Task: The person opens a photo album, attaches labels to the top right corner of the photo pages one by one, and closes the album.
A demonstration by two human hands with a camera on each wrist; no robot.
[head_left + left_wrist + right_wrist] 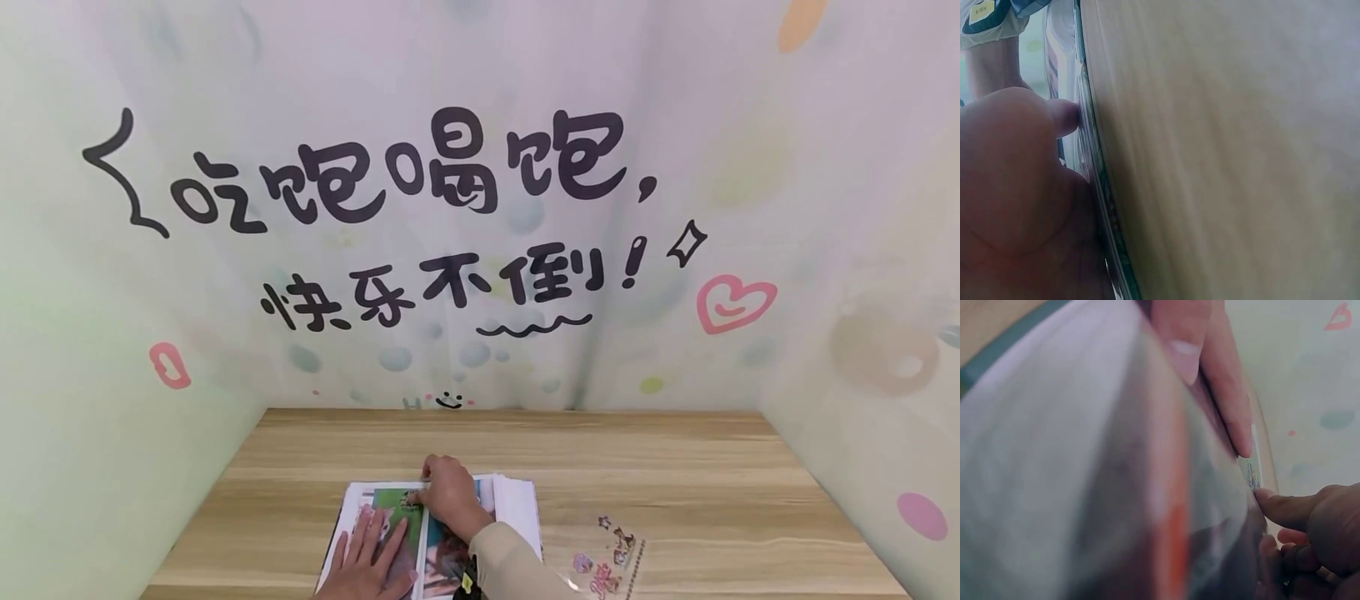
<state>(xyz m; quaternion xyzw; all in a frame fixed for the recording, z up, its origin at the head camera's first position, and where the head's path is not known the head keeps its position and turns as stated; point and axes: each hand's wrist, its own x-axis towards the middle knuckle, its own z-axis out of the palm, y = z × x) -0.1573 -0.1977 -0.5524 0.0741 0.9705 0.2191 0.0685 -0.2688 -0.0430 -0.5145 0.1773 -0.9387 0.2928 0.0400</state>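
On the near side of the wooden bench (637,450), a person's left hand (363,571) lies flat, its grip spread, over the left page of an album (519,504) lying unfolded before me. Just right of the hand, a second picture (444,571) fills the facing page, partly under the right forearm in its beige sleeve (513,567); a dark strap (467,579) with a yellow mark sits by the cuff. Further right, a clear sticker sheet (603,562) with little figures rests beside the album. Toward the album's far edge, the right hand (453,500) bends its fingers, one tip touching a small dark sticker (410,501) on the green picture (392,498); whether that grip pinches or only presses it, I cannot tell. Beyond the bench hangs a pale backdrop (420,50) with black lettering (453,167) and a pink heart (703,308) right of it.
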